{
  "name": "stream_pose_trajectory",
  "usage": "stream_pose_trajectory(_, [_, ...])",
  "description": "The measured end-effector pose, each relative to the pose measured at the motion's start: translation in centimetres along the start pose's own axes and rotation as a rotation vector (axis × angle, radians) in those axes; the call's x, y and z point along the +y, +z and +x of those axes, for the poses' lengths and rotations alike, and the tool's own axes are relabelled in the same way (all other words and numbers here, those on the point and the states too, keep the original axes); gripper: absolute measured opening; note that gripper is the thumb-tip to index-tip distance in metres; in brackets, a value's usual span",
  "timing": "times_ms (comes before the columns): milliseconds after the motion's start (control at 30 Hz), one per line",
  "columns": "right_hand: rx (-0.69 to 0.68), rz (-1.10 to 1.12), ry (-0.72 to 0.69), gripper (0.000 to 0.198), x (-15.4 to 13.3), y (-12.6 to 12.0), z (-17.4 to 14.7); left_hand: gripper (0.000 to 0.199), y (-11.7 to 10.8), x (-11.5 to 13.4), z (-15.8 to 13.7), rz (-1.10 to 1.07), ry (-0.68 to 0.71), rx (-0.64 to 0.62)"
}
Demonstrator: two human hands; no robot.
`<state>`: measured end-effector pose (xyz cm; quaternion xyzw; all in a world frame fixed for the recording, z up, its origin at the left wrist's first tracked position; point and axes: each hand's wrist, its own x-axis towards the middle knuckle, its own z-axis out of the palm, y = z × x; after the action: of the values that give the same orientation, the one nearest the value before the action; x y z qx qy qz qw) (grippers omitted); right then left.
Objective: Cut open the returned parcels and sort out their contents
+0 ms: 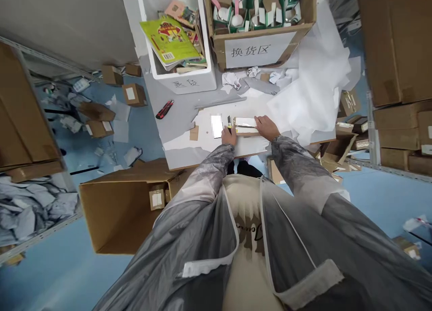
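Note:
On the table, a small narrow cardboard box (248,132) with a white upper face lies in front of me. My right hand (268,128) grips its right end, thumb and fingers closed on it. At the box's left end, my left hand (229,135) is closed round a utility knife (229,129) with black and yellow parts, its tip pointing away from me. The fingers partly hide the handle. Just left of that hand lies a bright white rectangle (216,126) with a dark edge; its kind is unclear. A small brown cardboard piece (194,132) lies farther left.
A red-and-black utility knife (164,109) lies on the table (178,142). Behind stand a white foam box (189,83) of books and a carton (219,50) of small packages. Wrapping sheets (307,90) cover the right side. A large open carton (114,212) stands at lower left.

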<state>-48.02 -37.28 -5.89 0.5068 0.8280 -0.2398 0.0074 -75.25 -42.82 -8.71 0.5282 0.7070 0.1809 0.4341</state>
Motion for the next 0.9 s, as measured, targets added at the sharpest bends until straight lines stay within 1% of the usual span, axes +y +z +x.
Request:
stream_pose_trajectory(67, [0.007,-0.082,0.001,0.07,-0.6,0.5,-0.7,0.094,1.0,0.2,0.6,-0.04,0.029,0.049])
stream_pose_trajectory(133, [0.027,-0.089,0.026,0.072,-1.2,1.0,-1.3,0.094,2.3,0.4,1.6,-0.082,0.05,0.076])
stream_pose_trajectory(267, [0.084,-0.016,0.118,0.072,-2.3,2.0,-1.8,0.081,4.4,0.5,2.9,-0.113,-0.011,0.124])
stream_pose_trajectory(333, [0.127,0.039,0.176,0.066,-2.7,2.7,-1.7,0.079,4.8,0.2,2.9,-0.063,0.006,0.123])
stream_pose_trajectory(400, [0.189,0.103,0.277,0.06,-2.9,3.2,-1.3,0.079,4.9,-0.1,2.6,0.015,0.058,0.079])
stream_pose_trajectory(467, [0.267,0.162,0.415,0.056,-3.0,3.5,-0.7,0.078,5.0,-0.3,2.0,0.093,0.099,0.037])
stream_pose_trajectory(533, [0.31,0.198,0.523,0.052,-2.8,3.3,-0.1,0.077,5.1,-0.2,1.4,0.154,0.133,0.04])
stream_pose_trajectory(567, [0.302,0.206,0.548,0.05,-2.6,3.0,0.1,0.077,5.1,0.0,1.1,0.182,0.151,0.064])
stream_pose_trajectory(633, [0.239,0.207,0.546,0.047,-1.9,2.2,0.4,0.074,4.7,0.6,0.5,0.246,0.221,0.107])
stream_pose_trajectory(700, [0.179,0.193,0.5,0.045,-1.1,1.2,0.3,0.066,4.0,1.4,-0.1,0.325,0.341,0.079])
stream_pose_trajectory(800, [0.15,0.16,0.363,0.049,0.0,-0.2,-0.2,0.059,2.5,2.8,-0.6,0.448,0.545,-0.091])
stream_pose_trajectory(833, [0.14,0.144,0.316,0.051,0.3,-0.6,-0.3,0.06,1.9,3.2,-0.7,0.492,0.587,-0.143])
stream_pose_trajectory(900, [0.088,0.097,0.234,0.055,0.4,-1.3,-0.6,0.06,0.9,4.0,-0.5,0.582,0.622,-0.217])
